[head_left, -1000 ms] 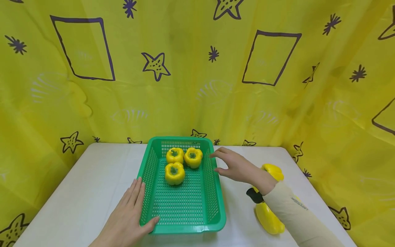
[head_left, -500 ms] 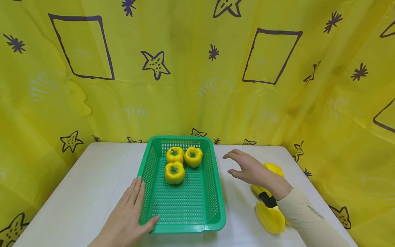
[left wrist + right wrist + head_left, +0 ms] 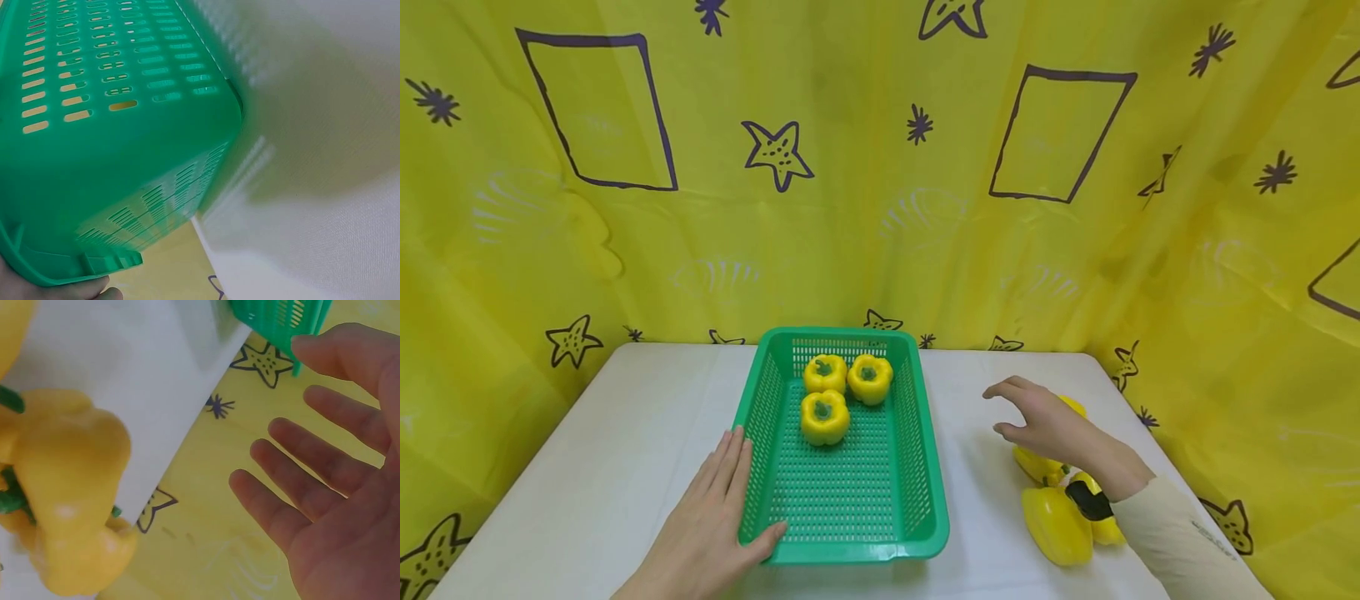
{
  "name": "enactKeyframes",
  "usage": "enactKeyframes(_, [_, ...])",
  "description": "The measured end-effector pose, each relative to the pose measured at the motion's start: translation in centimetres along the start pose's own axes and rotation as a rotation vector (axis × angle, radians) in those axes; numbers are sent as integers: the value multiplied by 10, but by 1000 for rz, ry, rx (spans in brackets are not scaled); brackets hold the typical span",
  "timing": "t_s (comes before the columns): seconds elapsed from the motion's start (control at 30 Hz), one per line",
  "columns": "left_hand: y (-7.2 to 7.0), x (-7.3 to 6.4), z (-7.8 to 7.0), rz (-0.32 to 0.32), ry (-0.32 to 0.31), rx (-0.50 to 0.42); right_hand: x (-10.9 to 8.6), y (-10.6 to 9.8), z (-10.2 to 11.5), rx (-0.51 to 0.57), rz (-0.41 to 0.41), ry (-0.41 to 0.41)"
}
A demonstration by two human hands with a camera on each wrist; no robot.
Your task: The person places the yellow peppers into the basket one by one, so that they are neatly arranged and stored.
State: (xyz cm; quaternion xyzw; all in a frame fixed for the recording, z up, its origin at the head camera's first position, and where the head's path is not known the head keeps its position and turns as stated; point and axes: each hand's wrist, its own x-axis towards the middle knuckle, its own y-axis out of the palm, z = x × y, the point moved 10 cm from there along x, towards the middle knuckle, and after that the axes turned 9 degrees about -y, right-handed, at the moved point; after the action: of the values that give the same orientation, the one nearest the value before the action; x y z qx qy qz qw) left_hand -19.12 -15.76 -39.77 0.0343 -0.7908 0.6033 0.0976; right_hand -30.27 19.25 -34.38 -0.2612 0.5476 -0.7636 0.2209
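Note:
A green plastic basket (image 3: 850,552) stands on the white table with three yellow bell peppers inside, one of them the nearest bell pepper (image 3: 825,419). My left hand (image 3: 703,517) rests against the basket's left rim, fingers straight along it and thumb at the front corner. In the left wrist view, fingertips (image 3: 78,289) touch the underside of the basket's rim. My right hand (image 3: 1052,423) hovers over the table's right side, holding nothing, fingers relaxed and apart. Beneath and beside it lie several loose yellow bell peppers (image 3: 1057,527), partly hidden by the hand and wrist.
The white table (image 3: 647,417) extends on both sides of the basket. Behind it and at the sides hangs a yellow curtain (image 3: 850,242) printed with stars and frames. A black strap (image 3: 1088,502) sits around the right wrist.
My right hand has moved from the basket's right rim rightward to above the loose bell peppers, uncovering more of them. My left hand and the basket have stayed in place.

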Motion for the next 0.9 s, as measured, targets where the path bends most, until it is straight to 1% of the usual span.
enactKeyframes(0.13, [-1,0,0,-5,1,-2,-8,5,-11,13,33,57])
enactKeyframes(0.23, [0,-1,0,-2,2,-14,-12,9,-17,23,58,86])
enactKeyframes(0.33, [-2,-1,0,-21,8,-9,-17,15,-24,23,89,120])
enactKeyframes(0.4, [-2,-1,0,-24,7,-14,-21,19,-31,34,116,160])
enactKeyframes(0.5, [-2,-1,0,-29,8,-10,-28,28,-41,84,164,237])
enactKeyframes(0.53, [-1,-1,0,-20,4,-17,-31,30,-44,97,177,255])
enactKeyframes(0.6, [-1,-1,0,-25,5,-10,-34,34,-48,111,189,282])
enactKeyframes(0.67, [0,-1,1,-20,0,-17,-35,36,-50,108,192,293])
enactKeyframes(0.77, [-2,0,0,-37,5,-12,-36,38,-54,101,195,309])
enactKeyframes(0.8, [-2,-1,0,-27,0,-23,-36,39,-55,101,200,319])
enactKeyframes(0.9, [-2,0,0,-31,4,-17,-36,42,-58,80,218,329])
